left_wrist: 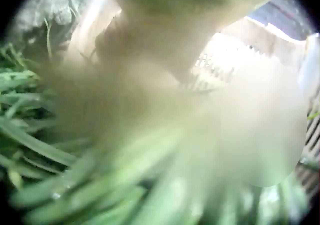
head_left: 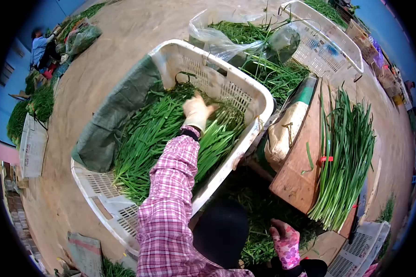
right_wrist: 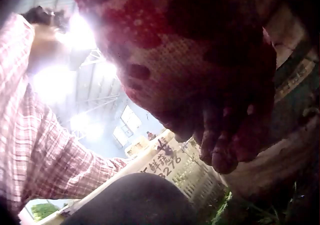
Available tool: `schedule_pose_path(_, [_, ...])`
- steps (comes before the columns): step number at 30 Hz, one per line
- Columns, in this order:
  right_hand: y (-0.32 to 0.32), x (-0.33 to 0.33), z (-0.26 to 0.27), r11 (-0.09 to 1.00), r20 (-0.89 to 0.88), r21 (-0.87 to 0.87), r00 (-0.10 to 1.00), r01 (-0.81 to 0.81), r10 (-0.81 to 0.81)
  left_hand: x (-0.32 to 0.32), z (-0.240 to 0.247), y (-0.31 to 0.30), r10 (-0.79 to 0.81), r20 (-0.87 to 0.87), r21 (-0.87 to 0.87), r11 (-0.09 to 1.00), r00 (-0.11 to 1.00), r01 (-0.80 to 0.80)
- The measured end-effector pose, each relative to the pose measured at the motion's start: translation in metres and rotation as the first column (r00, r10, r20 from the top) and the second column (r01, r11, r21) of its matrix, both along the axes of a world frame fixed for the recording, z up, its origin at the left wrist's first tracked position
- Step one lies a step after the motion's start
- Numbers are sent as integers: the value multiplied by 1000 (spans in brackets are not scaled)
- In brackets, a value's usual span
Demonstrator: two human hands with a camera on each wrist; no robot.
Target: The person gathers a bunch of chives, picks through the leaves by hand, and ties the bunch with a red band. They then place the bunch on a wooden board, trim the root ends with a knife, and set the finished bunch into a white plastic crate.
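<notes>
The left arm [head_left: 171,184] is outstretched toward the far side, its left hand [head_left: 195,112] back upward, thumb [head_left: 211,109] spread rightward; the right hand [head_left: 286,244] hangs near, fingers [right_wrist: 223,157] loosely curled.

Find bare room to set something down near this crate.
Bare floor lies left of the large crate, by its green cloth. The wooden board has a small patch left of the banded greens, beside one loose leaf. Crowded: inside the crate, with piled greens around the left hand.
</notes>
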State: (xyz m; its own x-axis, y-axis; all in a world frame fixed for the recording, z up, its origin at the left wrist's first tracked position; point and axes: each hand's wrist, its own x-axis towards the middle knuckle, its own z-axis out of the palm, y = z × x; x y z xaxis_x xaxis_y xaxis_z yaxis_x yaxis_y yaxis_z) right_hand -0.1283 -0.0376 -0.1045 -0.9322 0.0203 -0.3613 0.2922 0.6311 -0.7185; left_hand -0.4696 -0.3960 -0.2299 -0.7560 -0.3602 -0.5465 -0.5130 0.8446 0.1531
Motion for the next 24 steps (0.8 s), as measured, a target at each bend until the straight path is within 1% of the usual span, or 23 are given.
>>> schedule_pose_path(1, [2, 0, -2, 1000, -21, 6, 1000, -19, 19, 3, -12, -8, -127, -208, -278, 958, 970, 66])
schedule_pose_path(2, [4, 2, -4, 999, -36, 14, 999, -38, 38, 4, -47, -23, -235, -354, -384, 919, 905, 88])
schedule_pose_path(3, [5, 4, -4, 998, -47, 21, 997, -57, 58, 10, -52, -26, -348, -474, -488, 869, 809, 88])
schedule_pose_path(4, [4, 3, -3, 998, -34, 28, 998, -59, 60, 4, -55, -21, -73, -284, -92, 995, 956, 49])
schedule_pose_path(5, [5, 3, -4, 997, -31, 37, 998, -61, 62, 7, -63, -11, -42, -239, -11, 999, 970, 41])
schedule_pose_path(6, [5, 4, -7, 997, -28, 41, 997, -65, 66, 14, -66, 7, -243, -185, -210, 956, 952, 204])
schedule_pose_path(7, [4, 2, -9, 996, -27, 45, 997, -73, 74, 25, -38, 32, -244, -57, -40, 969, 968, 242])
schedule_pose_path(8, [3, 1, -11, 995, -27, 44, 996, -85, 86, 49, -27, 57, -336, -96, -106, 939, 937, 326])
schedule_pose_path(9, [2, 0, -12, 994, -27, 43, 995, -96, 98, 65, -43, 75, -489, -98, -347, 833, 867, 431])
schedule_pose_path(11, [0, 0, -12, 992, -36, 51, 992, -119, 121, 75, -40, 78, -464, -234, -237, 879, 854, 413])
schedule_pose_path(12, [-2, -1, -11, 990, -51, 58, 990, -130, 133, 66, -13, 71, -431, -99, -128, 900, 897, 418])
schedule_pose_path(13, [-5, -2, -10, 988, -68, 64, 987, -140, 144, 54, -14, 61, -382, -88, -178, 915, 920, 363])
schedule_pose_path(15, [-6, 1, -15, 991, -71, 30, 989, -127, 129, 27, -17, 41, -246, -30, -143, 960, 969, 240])
schedule_pose_path(16, [-6, 4, -16, 993, -69, 16, 991, -117, 118, 20, -46, 31, -223, -249, -193, 965, 942, 177])
schedule_pose_path(17, [-5, 5, -18, 992, -74, 24, 990, -121, 122, 19, -71, 27, -220, -446, -216, 967, 868, 134])
schedule_pose_path(18, [-4, 6, -18, 992, -77, 30, 989, -123, 125, 16, -57, 33, -120, -288, -46, 993, 950, 111])
schedule_pose_path(19, [-4, 7, -19, 992, -79, 33, 989, -125, 127, 14, -39, 38, -44, -101, 114, 992, 994, 55])
schedule_pose_path(21, [-5, 4, -16, 989, -58, 60, 988, -137, 141, 26, -27, 52, -103, -124, 203, 971, 987, 127])
schedule_pose_path(22, [-6, 2, -13, 989, -47, 75, 990, -128, 132, 30, -17, 61, -204, -79, 173, 961, 976, 215])
schedule_pose_path(23, [-9, -1, -11, 981, -55, 53, 980, -187, 190, 40, -16, 67, -296, -164, 61, 949, 941, 310])
schedule_pose_path(24, [-11, -5, -10, 975, -63, 53, 974, -216, 219, 46, -8, 62, -448, -226, -63, 893, 865, 446])
